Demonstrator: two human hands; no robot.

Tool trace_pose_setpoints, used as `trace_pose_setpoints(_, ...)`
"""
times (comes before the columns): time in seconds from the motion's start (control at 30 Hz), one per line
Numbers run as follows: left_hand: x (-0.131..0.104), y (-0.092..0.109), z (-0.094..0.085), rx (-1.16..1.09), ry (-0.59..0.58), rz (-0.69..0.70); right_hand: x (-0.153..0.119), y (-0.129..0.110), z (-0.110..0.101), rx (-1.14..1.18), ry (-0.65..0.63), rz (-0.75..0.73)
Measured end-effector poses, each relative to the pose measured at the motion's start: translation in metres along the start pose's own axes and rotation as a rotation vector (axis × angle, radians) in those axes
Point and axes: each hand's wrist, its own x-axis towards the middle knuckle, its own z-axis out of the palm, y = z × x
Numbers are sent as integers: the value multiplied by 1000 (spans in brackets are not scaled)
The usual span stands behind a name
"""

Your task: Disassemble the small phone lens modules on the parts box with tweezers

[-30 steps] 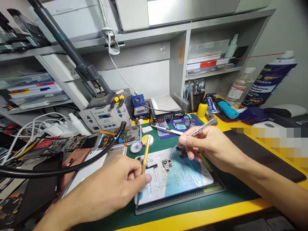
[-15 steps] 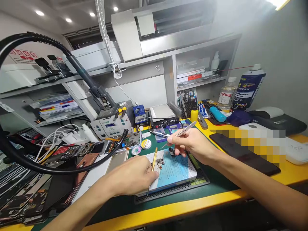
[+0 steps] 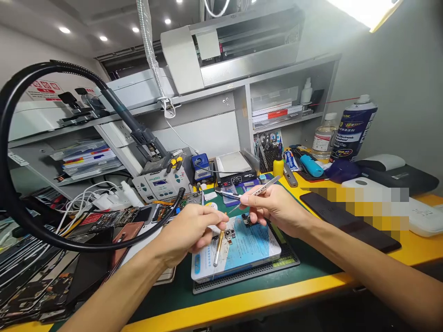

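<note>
My left hand (image 3: 199, 226) is closed, fingertips together at the upper end of a gold pen-like tool (image 3: 220, 240). The tool slants down over a blue and white box (image 3: 252, 244), its silver collar and thin point toward me. With my right hand (image 3: 270, 203) I hold silver tweezers (image 3: 265, 185), their tips directed left, near my left fingertips. A small camera module (image 3: 229, 234) lies on the box by the gold tool. Just below my right fingers is a small black part (image 3: 247, 219); whether they touch it I cannot tell.
The box sits on a perforated pad (image 3: 242, 279) on a green mat. Phone parts (image 3: 38, 276) are piled left, under a black hose (image 3: 51, 240). A dark phone (image 3: 349, 219) lies right. Behind stand a soldering station (image 3: 159, 184), a yellow bottle (image 3: 278, 165) and a spray can (image 3: 355, 129).
My left hand has lifted and shifted from the gold tool's middle to its upper end, uncovering its silver lower part. My right hand stays nearly still with the tweezers. The view has shifted slightly.
</note>
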Motion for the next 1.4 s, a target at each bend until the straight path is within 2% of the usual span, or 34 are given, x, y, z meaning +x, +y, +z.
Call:
trace_pose_setpoints(0.1,5,1,5,-309,-95,-78,-3,-1,-2,-32,-41,-48)
trace_pose_setpoints(0.2,5,-3,7,-521,-131,-102,-5,-1,-3,-70,-74,-77)
trace_pose_setpoints(0.4,-2,-11,5,-699,-125,-123,-6,-4,0,-125,-84,-98)
trace_pose_setpoints(0.9,-3,-12,3,-713,-125,-95,-8,-4,1,-129,-86,-92)
trace_pose_setpoints(1.17,-7,-21,-1,-643,-103,-80,-4,-7,-4,-44,-19,-87)
trace_pose_setpoints(1.3,-27,-35,-10,-618,-27,-92,-3,-11,-6,-4,28,-84)
trace_pose_setpoints(1.4,-60,-64,-23,-618,79,-125,-4,-13,-8,-6,46,-62)
